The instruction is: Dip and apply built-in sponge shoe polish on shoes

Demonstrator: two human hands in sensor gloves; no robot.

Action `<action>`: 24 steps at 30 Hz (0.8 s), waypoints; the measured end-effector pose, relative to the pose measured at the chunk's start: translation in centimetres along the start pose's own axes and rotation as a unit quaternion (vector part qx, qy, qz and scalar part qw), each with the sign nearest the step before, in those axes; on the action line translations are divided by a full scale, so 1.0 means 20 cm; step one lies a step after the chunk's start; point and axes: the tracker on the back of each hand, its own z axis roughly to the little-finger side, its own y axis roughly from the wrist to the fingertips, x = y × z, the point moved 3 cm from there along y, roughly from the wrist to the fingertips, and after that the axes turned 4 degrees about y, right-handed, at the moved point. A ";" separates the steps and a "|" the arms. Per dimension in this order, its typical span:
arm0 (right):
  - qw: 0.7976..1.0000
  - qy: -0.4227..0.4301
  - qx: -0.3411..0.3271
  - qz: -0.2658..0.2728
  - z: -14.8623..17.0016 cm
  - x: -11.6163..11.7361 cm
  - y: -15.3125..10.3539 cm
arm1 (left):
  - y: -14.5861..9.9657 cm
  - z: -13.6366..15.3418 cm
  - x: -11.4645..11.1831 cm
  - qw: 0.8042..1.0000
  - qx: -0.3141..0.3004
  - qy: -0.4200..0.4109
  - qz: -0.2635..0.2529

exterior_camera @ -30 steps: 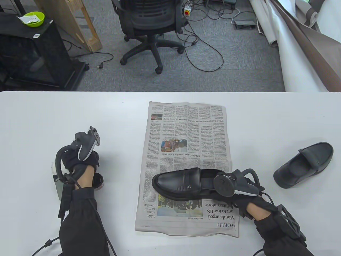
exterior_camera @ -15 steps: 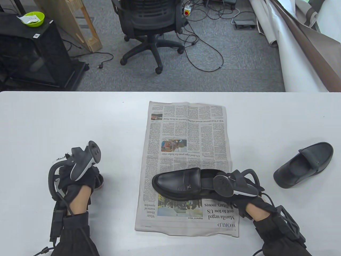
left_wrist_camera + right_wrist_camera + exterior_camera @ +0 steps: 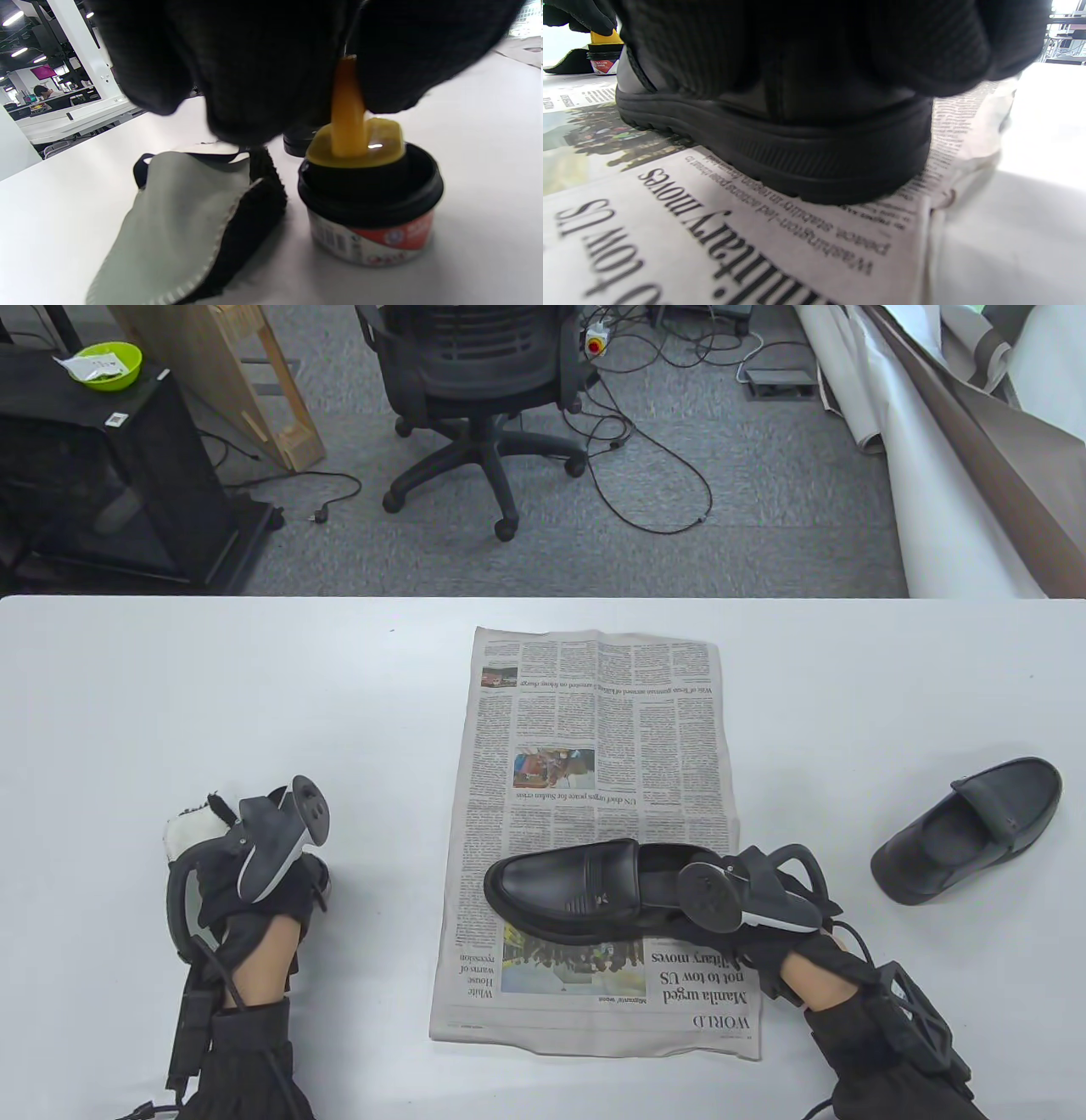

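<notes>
My black loafer lies on its sole across the newspaper, toe to my left. The second shoe sits apart on my right. The open polish tin holds its yellow-handled sponge applicator, seemingly seated inside.

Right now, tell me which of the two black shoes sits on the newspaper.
The shoe that the right hand holds by the heel lies on the newspaper. The other shoe rests on bare table to its right, untouched.
</notes>
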 end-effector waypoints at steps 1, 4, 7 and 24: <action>1.000 0.000 0.000 0.000 0.00 0.00 0.00 | 0.00 0.00 0.00 1.000 0.000 -0.002 0.002; 1.000 -0.001 0.000 0.000 0.00 0.00 0.00 | 0.00 0.00 -0.01 1.000 -0.001 -0.003 0.002; 1.000 -0.001 -0.001 0.001 0.00 0.00 0.00 | -0.03 0.00 0.03 1.000 0.003 -0.001 -0.013; 1.000 0.000 -0.002 0.000 0.00 0.00 0.00 | -0.53 -0.86 0.39 0.960 -0.265 -0.033 -0.083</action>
